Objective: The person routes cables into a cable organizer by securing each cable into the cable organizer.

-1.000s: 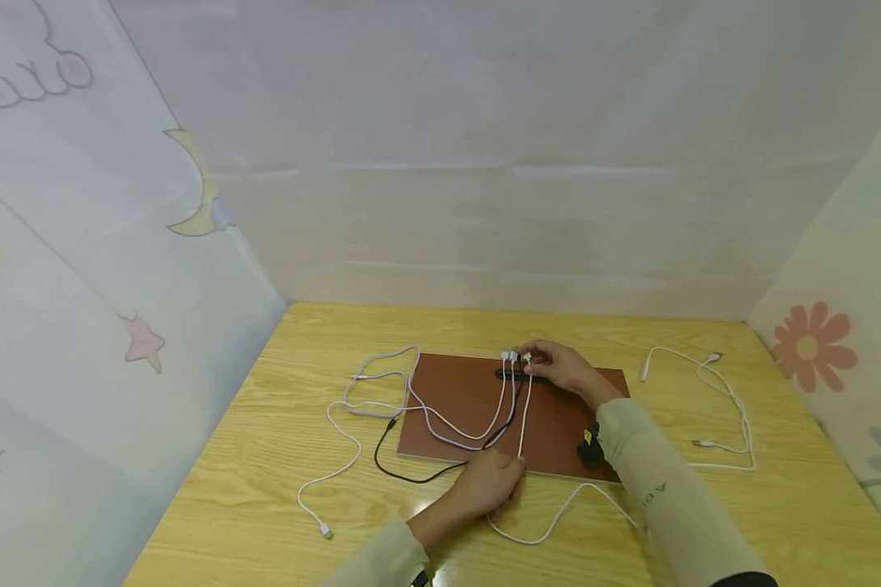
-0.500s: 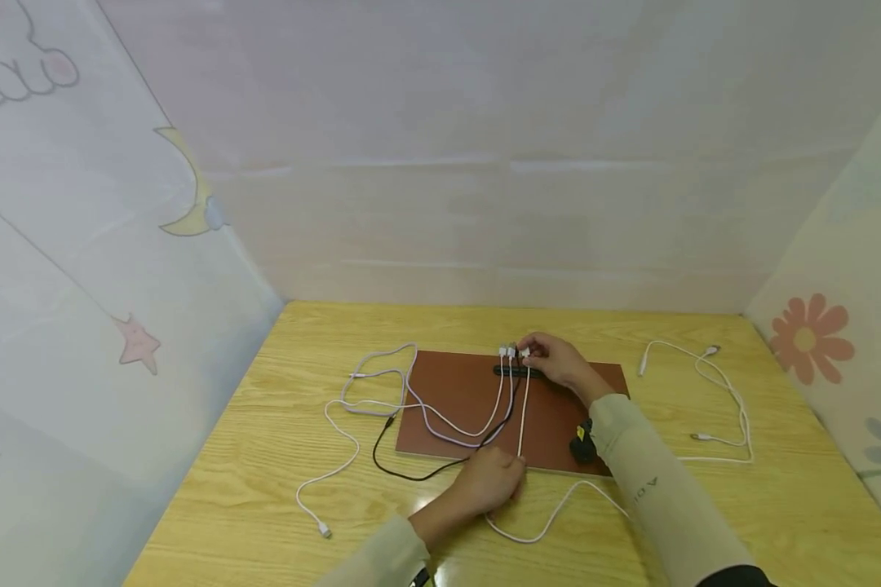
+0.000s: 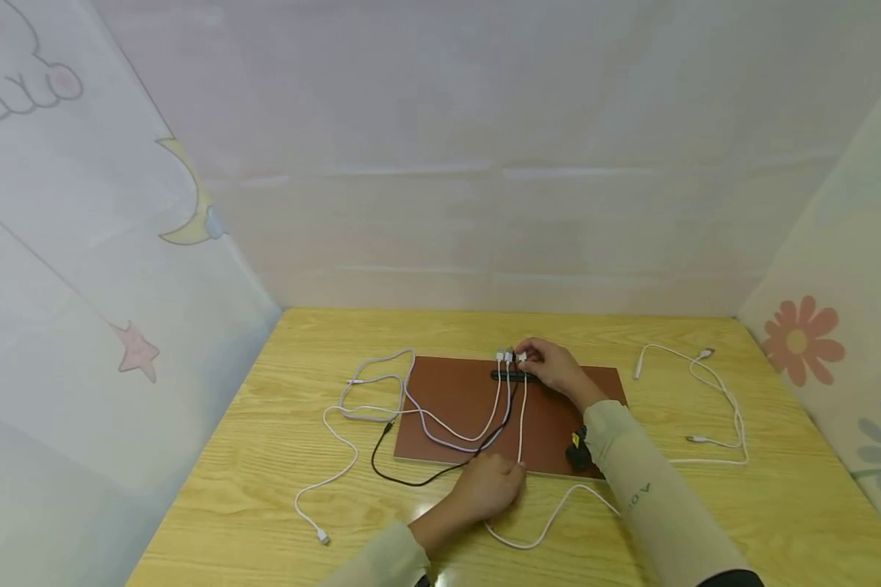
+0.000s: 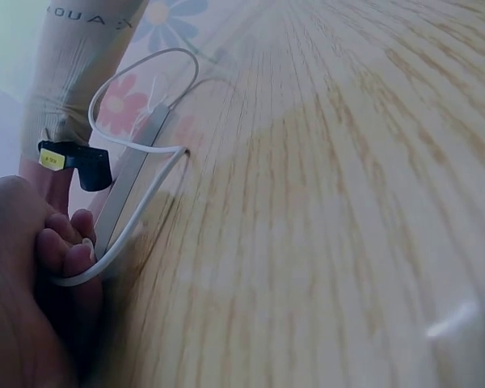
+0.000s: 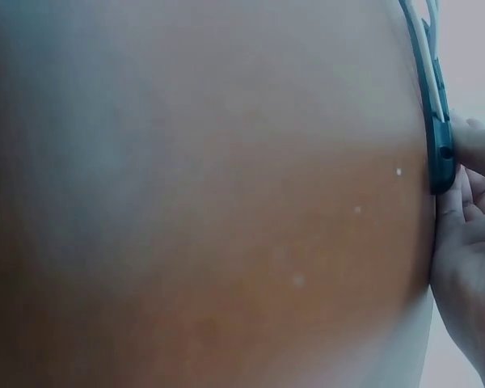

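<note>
A white charging cable (image 3: 523,416) runs down across a brown board (image 3: 561,428), between my two hands. At the board's far edge, the fingers of my right hand (image 3: 556,368) pinch this cable's plug (image 3: 524,356), beside a black cable holder (image 3: 498,375). In the right wrist view the same hand (image 5: 473,250) is partly cut off by the frame, close to the end of the holder (image 5: 441,166). My left hand (image 3: 489,487) grips the cable at the board's near edge. Curled fingers hold the cable (image 4: 149,190) in the left wrist view.
White, lilac (image 3: 440,441) and black (image 3: 418,485) cables trail left from the holder, partly onto the wooden table (image 3: 264,456). Another white cable (image 3: 737,412) lies at the right. A black device with a yellow label (image 3: 578,452) is on my right wrist. Patterned walls surround the table.
The head view has shifted slightly. Both hands keep their places on the plug and the cable, and the other cables lie as before.
</note>
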A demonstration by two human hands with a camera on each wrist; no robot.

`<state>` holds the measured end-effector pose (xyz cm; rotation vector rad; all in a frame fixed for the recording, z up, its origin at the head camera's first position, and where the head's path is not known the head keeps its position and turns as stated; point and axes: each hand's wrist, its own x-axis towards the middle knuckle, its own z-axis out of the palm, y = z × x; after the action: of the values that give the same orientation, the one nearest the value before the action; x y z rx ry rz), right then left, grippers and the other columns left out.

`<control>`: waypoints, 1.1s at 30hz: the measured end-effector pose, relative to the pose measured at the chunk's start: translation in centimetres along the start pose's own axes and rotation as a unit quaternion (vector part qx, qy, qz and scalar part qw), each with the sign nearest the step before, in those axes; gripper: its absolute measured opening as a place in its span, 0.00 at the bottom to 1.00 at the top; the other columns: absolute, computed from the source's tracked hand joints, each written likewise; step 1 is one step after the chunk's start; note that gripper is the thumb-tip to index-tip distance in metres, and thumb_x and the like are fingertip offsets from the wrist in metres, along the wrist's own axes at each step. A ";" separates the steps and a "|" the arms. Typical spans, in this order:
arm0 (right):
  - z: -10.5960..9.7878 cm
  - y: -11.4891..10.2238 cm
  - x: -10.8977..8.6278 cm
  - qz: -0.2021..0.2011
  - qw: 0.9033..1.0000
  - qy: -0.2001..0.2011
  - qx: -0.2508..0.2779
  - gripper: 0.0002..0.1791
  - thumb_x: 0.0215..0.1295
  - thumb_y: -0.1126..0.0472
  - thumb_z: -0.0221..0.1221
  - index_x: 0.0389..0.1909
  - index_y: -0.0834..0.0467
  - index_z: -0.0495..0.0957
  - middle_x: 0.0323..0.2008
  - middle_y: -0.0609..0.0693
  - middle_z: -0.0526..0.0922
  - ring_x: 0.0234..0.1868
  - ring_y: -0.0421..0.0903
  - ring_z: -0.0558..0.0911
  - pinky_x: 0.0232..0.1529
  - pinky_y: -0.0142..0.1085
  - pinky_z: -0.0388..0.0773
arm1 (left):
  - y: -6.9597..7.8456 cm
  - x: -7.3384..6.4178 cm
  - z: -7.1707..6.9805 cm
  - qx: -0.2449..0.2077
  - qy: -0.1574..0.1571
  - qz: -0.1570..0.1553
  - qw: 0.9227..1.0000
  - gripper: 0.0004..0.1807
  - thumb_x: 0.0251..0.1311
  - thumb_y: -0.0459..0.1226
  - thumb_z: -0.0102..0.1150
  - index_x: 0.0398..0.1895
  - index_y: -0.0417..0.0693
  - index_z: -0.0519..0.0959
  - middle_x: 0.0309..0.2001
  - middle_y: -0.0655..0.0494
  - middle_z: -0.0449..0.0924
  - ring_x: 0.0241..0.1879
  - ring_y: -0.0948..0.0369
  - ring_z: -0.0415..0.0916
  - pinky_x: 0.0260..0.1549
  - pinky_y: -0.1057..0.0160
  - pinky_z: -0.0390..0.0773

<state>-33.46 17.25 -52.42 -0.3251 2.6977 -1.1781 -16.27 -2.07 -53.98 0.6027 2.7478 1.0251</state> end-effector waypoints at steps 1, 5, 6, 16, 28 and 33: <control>0.0 0.1 0.0 0.002 1.000 -0.001 0.002 0.15 0.74 0.60 0.59 0.58 0.56 0.77 0.53 0.58 0.80 0.54 0.56 0.79 0.55 0.52 0.76 | 0.0 0.0 0.0 -0.006 -0.004 -0.003 1.000 0.31 0.74 0.46 0.44 0.07 0.55 0.73 0.08 0.69 0.65 0.11 0.68 0.64 0.18 0.69 0.66; 0.1 0.2 -0.1 0.006 1.000 0.004 0.005 0.15 0.74 0.60 0.59 0.58 0.56 0.77 0.53 0.59 0.80 0.54 0.56 0.79 0.55 0.53 0.76 | 0.0 -0.2 0.2 -0.043 -0.013 -0.020 0.999 0.31 0.75 0.48 0.44 0.08 0.55 0.74 0.08 0.69 0.65 0.07 0.68 0.61 0.15 0.69 0.65; 0.2 0.1 -0.1 0.005 1.000 0.010 0.002 0.15 0.74 0.60 0.59 0.57 0.56 0.77 0.53 0.59 0.81 0.54 0.57 0.79 0.55 0.53 0.76 | 0.0 -0.2 0.2 -0.059 -0.016 -0.026 0.998 0.31 0.76 0.48 0.44 0.09 0.55 0.75 0.07 0.69 0.65 0.05 0.69 0.61 0.13 0.69 0.65; 1.0 -0.7 0.3 0.001 0.998 0.049 -0.050 0.12 0.74 0.60 0.58 0.53 0.58 0.79 0.51 0.60 0.82 0.53 0.58 0.80 0.53 0.54 0.76 | -0.5 -0.5 0.2 -0.241 -0.046 -0.081 0.966 0.32 0.77 0.51 0.45 0.14 0.47 0.78 0.05 0.62 0.65 0.00 0.66 0.61 0.01 0.66 0.63; 0.6 -2.4 1.0 0.088 0.995 0.024 -0.044 0.25 0.74 0.60 0.58 0.67 0.66 0.67 0.57 0.65 0.80 0.53 0.60 0.81 0.50 0.51 0.79 | -0.8 -0.7 0.1 -0.311 -0.052 -0.076 0.946 0.26 0.76 0.50 0.48 0.25 0.41 0.81 0.09 0.60 0.69 0.04 0.66 0.66 0.05 0.65 0.69; 0.4 -2.9 1.3 0.099 0.991 0.013 -0.086 0.22 0.74 0.59 0.57 0.62 0.68 0.74 0.57 0.65 0.80 0.56 0.61 0.80 0.53 0.51 0.79 | -0.8 -0.7 -0.1 -0.312 -0.051 -0.079 0.945 0.26 0.76 0.50 0.49 0.26 0.41 0.82 0.10 0.60 0.70 0.04 0.66 0.66 0.06 0.64 0.71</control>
<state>-34.21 14.69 -50.63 -0.0626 2.7818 -0.9050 -15.91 -2.94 -54.41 0.3121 2.1471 1.6513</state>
